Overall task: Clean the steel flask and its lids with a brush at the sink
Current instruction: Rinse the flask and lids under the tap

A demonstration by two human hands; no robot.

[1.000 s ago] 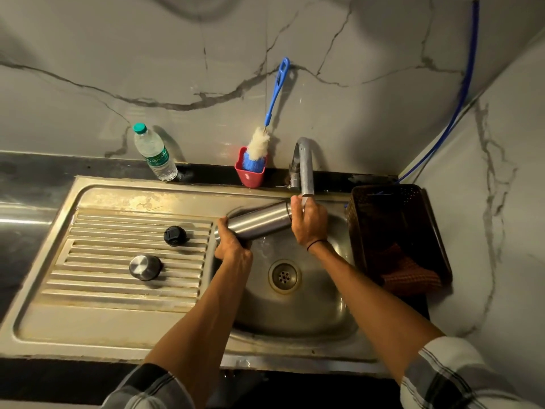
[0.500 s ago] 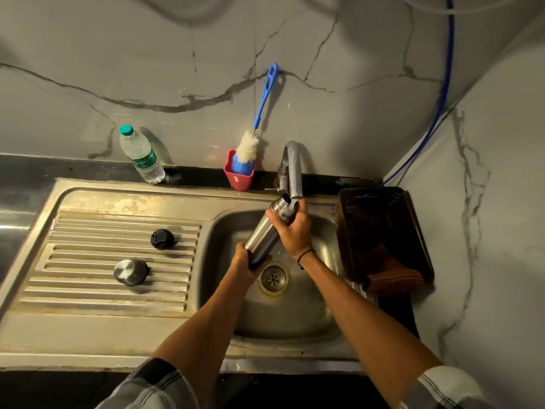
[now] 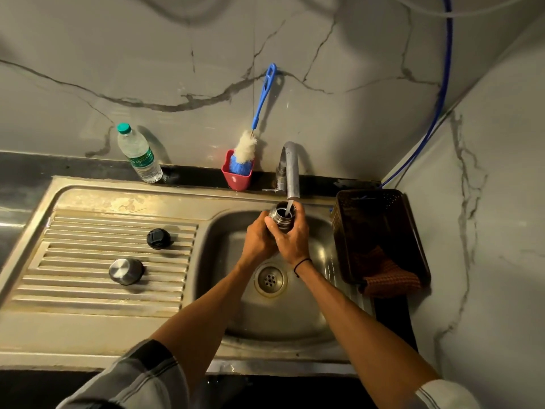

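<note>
The steel flask [image 3: 282,217] is standing upright over the sink [image 3: 295,314] basin, directly beneath the tap [image 3: 290,172], with its open mouth facing up. A thin stream of water [image 3: 289,208] is running from the spout into the mouth. Both hands are holding the flask. The left hand [image 3: 259,239] is wrapping its fingers around the body from the left side, its grip curled tight against the metal. The right hand [image 3: 292,237] is clasping the flask from the right and front, fingers curled round it just below the neck; a dark band is sitting on that wrist. Most of the flask body is hidden behind the two hands, so only the neck and rim are showing.

Two lids are lying on the ribbed draining board to the left of the basin, apart from each other: a black lid [image 3: 158,238] nearer the basin and a steel lid [image 3: 126,271] further forward and to the left. The brush [image 3: 250,143], with a blue handle and white and blue bristles, is standing head down in a red cup [image 3: 237,180] against the wall, just left of the tap. A plastic water bottle [image 3: 138,154] with a green cap is standing on the counter [image 3: 23,166] behind the draining board. A dark basket [image 3: 380,231] is sitting to the right of the basin, with a brown cloth [image 3: 389,280] hanging at its front end. A blue hose [image 3: 436,113] is running down the wall in the corner.
</note>
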